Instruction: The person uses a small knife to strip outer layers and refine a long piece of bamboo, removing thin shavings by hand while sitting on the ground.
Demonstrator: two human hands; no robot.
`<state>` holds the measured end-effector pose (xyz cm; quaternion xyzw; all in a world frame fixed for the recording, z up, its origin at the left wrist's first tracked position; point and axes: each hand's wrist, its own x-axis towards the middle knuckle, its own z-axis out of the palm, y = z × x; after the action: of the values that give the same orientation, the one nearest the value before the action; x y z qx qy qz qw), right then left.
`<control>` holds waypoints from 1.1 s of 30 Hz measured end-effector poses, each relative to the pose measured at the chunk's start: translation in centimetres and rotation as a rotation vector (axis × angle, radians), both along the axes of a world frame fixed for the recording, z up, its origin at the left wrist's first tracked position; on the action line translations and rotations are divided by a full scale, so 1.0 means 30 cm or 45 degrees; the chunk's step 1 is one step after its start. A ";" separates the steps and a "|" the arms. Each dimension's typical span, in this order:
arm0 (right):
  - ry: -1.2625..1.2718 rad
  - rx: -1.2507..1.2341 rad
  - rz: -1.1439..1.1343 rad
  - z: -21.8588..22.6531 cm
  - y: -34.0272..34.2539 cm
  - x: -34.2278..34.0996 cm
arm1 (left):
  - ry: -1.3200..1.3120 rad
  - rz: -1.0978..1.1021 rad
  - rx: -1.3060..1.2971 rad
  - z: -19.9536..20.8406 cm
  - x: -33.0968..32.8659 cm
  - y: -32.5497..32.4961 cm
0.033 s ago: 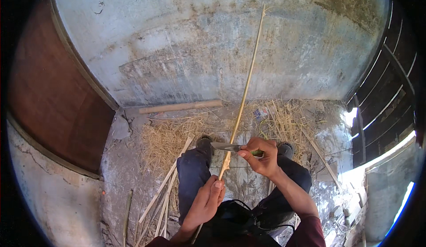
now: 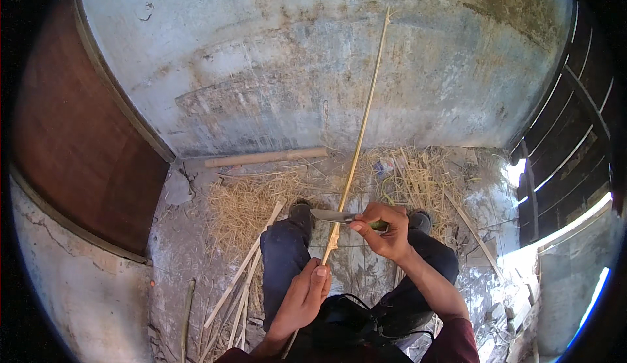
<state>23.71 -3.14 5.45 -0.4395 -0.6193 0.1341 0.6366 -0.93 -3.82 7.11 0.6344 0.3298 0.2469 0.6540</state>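
A long, thin yellowish strip, bamboo by its look (image 2: pixel 361 134), slants from my lap up and away in front of the far wall. My left hand (image 2: pixel 303 296) is closed around its near part. A short curl of shaving stands on the strip just above that hand. In my right hand (image 2: pixel 385 232) is a knife (image 2: pixel 332 216), gripped by its green handle, mostly hidden by the fingers. The blade points left and lies across the strip, seemingly touching it, a little beyond the shaving.
Heaps of pale shavings (image 2: pixel 245 209) cover the floor left and right of my shoes. Several split strips (image 2: pixel 243 271) lie by my left leg. A round pole (image 2: pixel 266 157) rests along the foot of the stained wall (image 2: pixel 261 69). A brown door panel (image 2: pixel 78 128) stands left, dark slats (image 2: pixel 568 141) right.
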 end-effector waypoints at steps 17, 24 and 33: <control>0.050 0.025 -0.069 -0.021 -0.003 0.042 | 0.038 -0.005 0.090 -0.005 -0.007 0.006; 0.031 -0.011 -0.065 -0.033 -0.006 0.038 | 0.019 -0.017 0.024 -0.002 -0.010 0.005; 0.016 -0.027 -0.086 -0.030 -0.003 0.038 | -0.030 -0.043 0.073 0.007 -0.001 0.006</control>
<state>24.84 -3.24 4.55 -0.4660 -0.5987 0.1219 0.6400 -0.95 -3.65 7.30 0.6554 0.3039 0.2526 0.6436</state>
